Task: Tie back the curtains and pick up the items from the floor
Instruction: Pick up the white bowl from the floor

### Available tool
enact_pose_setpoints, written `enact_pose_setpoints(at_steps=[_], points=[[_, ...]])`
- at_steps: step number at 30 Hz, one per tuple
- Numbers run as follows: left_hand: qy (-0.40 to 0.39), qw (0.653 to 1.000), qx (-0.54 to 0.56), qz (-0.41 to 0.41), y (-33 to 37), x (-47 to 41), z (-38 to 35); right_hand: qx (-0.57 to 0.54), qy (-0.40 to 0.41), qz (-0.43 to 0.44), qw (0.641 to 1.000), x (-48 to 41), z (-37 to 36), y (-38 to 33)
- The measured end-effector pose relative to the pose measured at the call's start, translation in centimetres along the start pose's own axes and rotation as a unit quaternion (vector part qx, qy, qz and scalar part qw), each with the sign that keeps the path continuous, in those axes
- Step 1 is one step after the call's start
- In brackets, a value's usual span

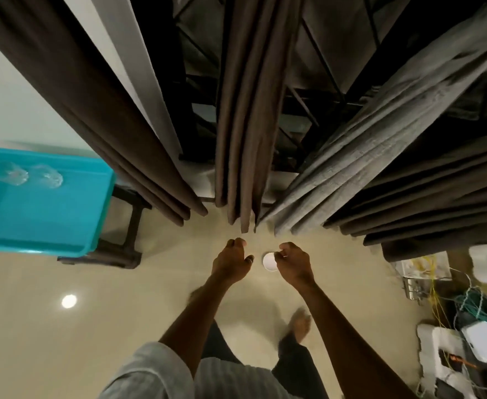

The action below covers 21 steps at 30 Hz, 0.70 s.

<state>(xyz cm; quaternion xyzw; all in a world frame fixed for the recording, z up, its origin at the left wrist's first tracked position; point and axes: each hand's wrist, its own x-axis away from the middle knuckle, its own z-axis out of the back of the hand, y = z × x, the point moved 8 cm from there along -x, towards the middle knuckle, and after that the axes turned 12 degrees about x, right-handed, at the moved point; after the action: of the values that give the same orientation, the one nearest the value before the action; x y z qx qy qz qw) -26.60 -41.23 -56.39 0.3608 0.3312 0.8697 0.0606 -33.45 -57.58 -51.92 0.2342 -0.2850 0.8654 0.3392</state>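
Three bunches of brown curtain hang to the floor: a middle curtain (245,139), a left curtain (92,110) and a right curtain (394,145). My left hand (232,262) reaches out just below the middle curtain's hem, fingers loosely curled, holding nothing I can see. My right hand (294,263) is level with it, fingers curled toward the thumb; whether it pinches anything is unclear. Between the hands a small white round thing (268,262) lies on the beige floor, its right edge hidden by my right fingers.
A turquoise tray (43,220) holding two clear cups (9,172) sits on a dark stool (127,234) at the left. Cables, white foam blocks and boxes (466,318) crowd the floor at the right. A bright light spot (68,300) shines on the floor. My feet stand behind the hands.
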Motion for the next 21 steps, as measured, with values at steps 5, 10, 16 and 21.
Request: enact_pose_setpoints(at_steps=[5, 10, 16, 21], points=[[0.012, 0.998, 0.032, 0.058, 2.3, 2.5, -7.7, 0.016, -0.028, 0.028, 0.999, -0.3, 2.6, 8.0], [0.043, 0.991, 0.069, 0.103, 4.6, 4.7, -13.1, 0.057, -0.075, 0.053, 0.994, -0.1, 4.8, 14.6], [0.048, 0.984, 0.101, 0.136, 4.7, 3.6, -16.6, 0.055, -0.104, 0.063, 0.991, -3.2, 4.1, 17.1], [0.051, 0.976, 0.138, 0.159, 1.6, -2.2, -20.4, 0.052, -0.123, 0.075, 0.988, -9.2, -0.5, 18.9]])
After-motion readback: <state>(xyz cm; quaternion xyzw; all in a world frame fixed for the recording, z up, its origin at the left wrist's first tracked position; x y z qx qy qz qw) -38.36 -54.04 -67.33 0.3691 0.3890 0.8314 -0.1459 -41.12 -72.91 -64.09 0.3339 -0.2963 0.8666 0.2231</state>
